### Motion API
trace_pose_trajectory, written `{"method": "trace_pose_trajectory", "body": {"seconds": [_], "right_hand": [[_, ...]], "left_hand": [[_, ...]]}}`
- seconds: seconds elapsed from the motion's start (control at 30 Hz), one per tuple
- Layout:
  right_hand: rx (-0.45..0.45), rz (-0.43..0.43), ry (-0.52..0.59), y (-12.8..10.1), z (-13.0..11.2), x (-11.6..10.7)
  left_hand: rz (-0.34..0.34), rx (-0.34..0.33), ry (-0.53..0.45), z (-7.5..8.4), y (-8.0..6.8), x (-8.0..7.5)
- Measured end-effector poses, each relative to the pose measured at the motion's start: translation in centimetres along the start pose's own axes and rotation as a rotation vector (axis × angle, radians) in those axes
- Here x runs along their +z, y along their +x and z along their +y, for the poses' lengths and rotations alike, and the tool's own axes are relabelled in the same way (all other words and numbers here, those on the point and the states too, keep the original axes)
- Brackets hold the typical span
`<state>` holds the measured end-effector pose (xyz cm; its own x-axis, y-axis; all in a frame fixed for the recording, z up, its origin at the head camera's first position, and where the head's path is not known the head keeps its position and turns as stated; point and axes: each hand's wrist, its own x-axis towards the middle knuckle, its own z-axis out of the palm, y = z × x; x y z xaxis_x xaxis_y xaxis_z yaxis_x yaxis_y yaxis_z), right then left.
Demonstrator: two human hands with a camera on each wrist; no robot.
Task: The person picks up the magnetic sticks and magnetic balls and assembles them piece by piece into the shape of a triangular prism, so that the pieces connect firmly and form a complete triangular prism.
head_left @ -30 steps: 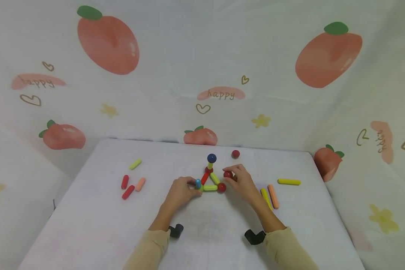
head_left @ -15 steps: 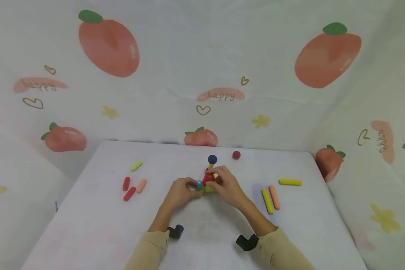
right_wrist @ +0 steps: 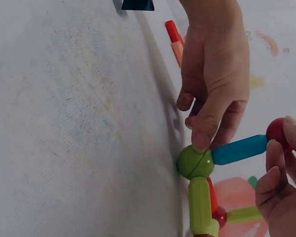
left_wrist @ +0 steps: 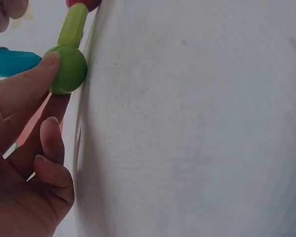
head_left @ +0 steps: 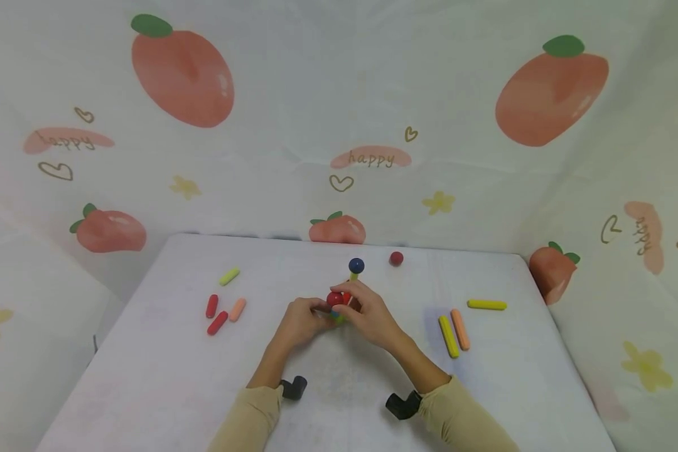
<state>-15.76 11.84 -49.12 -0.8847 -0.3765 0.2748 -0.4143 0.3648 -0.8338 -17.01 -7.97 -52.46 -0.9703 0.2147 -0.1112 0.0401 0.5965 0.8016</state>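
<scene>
A small build of sticks and balls lies mid-table. My left hand point(head_left: 319, 309) steadies its green corner ball point(right_wrist: 195, 162), a fingertip on top of the ball point(left_wrist: 66, 69). A blue stick point(right_wrist: 239, 149) rises from that ball. My right hand point(head_left: 346, 300) pinches a red ball point(head_left: 334, 299) against the blue stick's upper end point(right_wrist: 276, 131). A green stick point(right_wrist: 200, 205) runs from the green ball along the table. Behind the hands, a dark blue ball point(head_left: 356, 265) tops a short yellow-green stick.
On the white table point(head_left: 147, 376), a loose red ball point(head_left: 396, 258) lies near the far edge. Left lie a yellow-green stick point(head_left: 229, 276), two red sticks point(head_left: 217, 322) and an orange one point(head_left: 237, 309). Right lie yellow point(head_left: 448, 336), orange point(head_left: 460, 329) and yellow point(head_left: 487, 305) sticks.
My right hand carried the red ball leftward from the right of the build onto the top of the blue stick. My left hand stayed at the green ball.
</scene>
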Motion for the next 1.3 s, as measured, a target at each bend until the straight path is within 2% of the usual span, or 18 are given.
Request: {"method": "trace_pose_trajectory", "body": {"seconds": [0.07, 0.2, 0.33, 0.47, 0.57, 0.73, 0.8, 0.87, 0.93, 1.0, 1.07, 1.13, 1.3], "right_hand": [[-0.001, -0.011, -0.008, -0.1, 0.0, -0.2], [0.055, 0.004, -0.040, -0.4, 0.2, -1.2], [0.260, 0.040, -0.134, -1.1, 1.6, -2.6], [0.436, -0.007, -0.279, -2.2, 3.2, -3.3], [0.449, -0.017, -0.327, -2.6, 3.9, -3.4], [0.457, 0.100, -0.334, -2.5, 4.6, -3.3], [0.472, 0.127, -0.343, -2.4, 4.6, -3.3], [0.511, 0.101, -0.319, -2.5, 4.4, -3.4], [0.537, 0.040, -0.267, -2.8, 4.1, -3.4], [0.537, -0.033, -0.206, -3.2, 3.7, -3.3], [0.517, -0.084, -0.158, -3.5, 3.4, -2.8], [0.479, -0.105, -0.158, -3.8, 3.3, -2.0], [0.404, -0.049, -0.223, -3.5, 3.2, -0.2]], "left_hand": [[-0.003, -0.006, -0.007, 0.1, 0.0, 0.1], [-0.015, -0.006, -0.011, 0.1, 0.2, 0.3], [-0.041, -0.011, -0.007, 0.1, 0.5, 0.7], [-0.048, -0.038, 0.005, 0.3, 0.6, 1.0], [-0.054, -0.039, 0.023, 0.4, 0.5, 1.2], [-0.172, -0.007, 0.025, 1.1, 0.3, 1.2], [-0.175, -0.015, 0.033, 1.3, 0.4, 1.1], [-0.116, -0.048, 0.043, 1.4, 0.8, 0.9], [-0.040, -0.076, 0.054, 1.4, 1.6, 0.5], [0.005, -0.094, 0.046, 1.2, 2.5, 0.2], [0.003, -0.078, 0.042, 1.0, 3.5, 0.0], [-0.024, -0.040, 0.049, 0.8, 4.4, -0.1], [-0.102, 0.013, 0.068, 0.2, 5.6, -0.4]]}}
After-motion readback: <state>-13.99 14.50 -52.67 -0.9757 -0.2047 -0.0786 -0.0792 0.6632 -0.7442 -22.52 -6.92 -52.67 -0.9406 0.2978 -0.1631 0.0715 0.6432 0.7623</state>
